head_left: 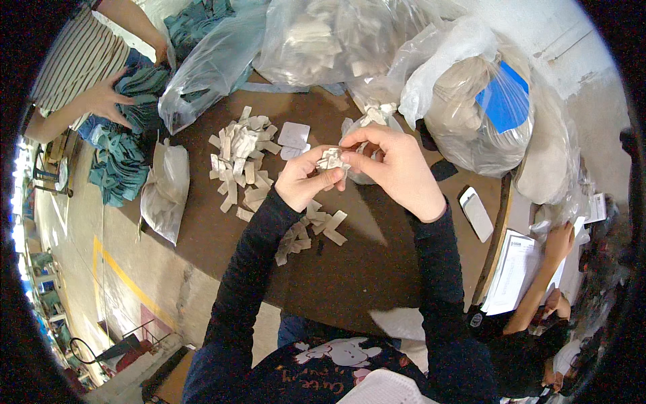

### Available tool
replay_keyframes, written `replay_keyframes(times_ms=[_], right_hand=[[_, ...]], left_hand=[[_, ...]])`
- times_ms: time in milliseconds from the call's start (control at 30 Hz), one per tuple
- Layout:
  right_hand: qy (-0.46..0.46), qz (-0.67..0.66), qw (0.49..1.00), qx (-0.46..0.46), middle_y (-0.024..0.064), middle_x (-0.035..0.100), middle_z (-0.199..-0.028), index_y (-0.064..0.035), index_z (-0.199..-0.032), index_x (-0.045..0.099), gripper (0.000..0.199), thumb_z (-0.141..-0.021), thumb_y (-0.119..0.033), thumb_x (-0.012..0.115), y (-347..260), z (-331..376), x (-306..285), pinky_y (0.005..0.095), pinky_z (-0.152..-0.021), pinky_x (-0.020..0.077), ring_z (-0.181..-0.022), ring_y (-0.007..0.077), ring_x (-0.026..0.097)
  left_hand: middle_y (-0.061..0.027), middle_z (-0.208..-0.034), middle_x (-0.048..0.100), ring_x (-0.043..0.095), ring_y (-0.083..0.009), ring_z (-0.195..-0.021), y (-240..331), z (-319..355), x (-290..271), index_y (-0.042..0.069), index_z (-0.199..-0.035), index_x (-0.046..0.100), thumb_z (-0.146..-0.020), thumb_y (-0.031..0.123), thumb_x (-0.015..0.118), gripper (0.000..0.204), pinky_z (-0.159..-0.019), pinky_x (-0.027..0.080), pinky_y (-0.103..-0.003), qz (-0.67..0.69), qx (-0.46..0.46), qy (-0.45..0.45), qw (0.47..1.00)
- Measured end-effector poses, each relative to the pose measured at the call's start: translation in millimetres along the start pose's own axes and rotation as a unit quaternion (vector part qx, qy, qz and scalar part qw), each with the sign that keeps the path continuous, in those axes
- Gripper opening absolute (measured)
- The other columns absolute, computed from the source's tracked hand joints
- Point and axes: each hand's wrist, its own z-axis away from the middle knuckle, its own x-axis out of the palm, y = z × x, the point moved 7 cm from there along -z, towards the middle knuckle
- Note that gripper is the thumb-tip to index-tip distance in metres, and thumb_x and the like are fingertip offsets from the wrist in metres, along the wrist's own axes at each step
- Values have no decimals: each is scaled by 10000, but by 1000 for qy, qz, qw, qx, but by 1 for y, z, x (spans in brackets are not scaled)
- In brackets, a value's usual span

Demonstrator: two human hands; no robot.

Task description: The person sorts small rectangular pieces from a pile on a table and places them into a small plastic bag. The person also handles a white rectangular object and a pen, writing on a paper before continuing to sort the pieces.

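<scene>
Over the middle of the brown table, my left hand is closed around a small bundle of off-white strips, thumb on top. My right hand meets it from the other side, thumb and fingers pinched at the bundle's edge. To the left lies a loose pile of beige and white strips, fabric-like. Below my left hand, more loose strips are scattered beside my left forearm. Just behind my right hand a small clear bag holds similar whitish pieces and is partly hidden by that hand.
White cards lie by the pile. Large clear bags line the back; another has a blue sheet. At right are a phone and papers under another person's arm. A person at left handles teal fabric.
</scene>
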Motion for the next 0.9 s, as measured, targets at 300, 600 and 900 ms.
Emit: replay_keyframes(times_ms=[300,600,900], right_hand=[[41,6,998,-49,44,619,-839,-43,-961,696,154,-808,-58,710,-12,0,5,257,-614,445,-685,133,560],[64,90,983,-148,66,589,-955,-45,-953,687,175,-785,-1,705,-21,1,12,305,-723,501,-828,211,626],[65,-33,990,-120,58,682,-906,2,-888,653,104,-793,32,685,-23,1,-7,284,-753,480,-809,150,621]], left_hand=[[-32,-911,637,607,-115,-758,2,-3,-11,-7,-1192,556,-899,43,668,318,-660,491,-243,0,42,70,997],[-27,-985,630,610,-97,-818,12,-1,-6,13,-1256,535,-895,48,678,389,-732,499,-229,-20,44,51,998],[-79,-1142,594,612,-168,-913,4,3,-5,19,-1338,472,-985,253,575,436,-780,520,-292,248,-57,20,967]])
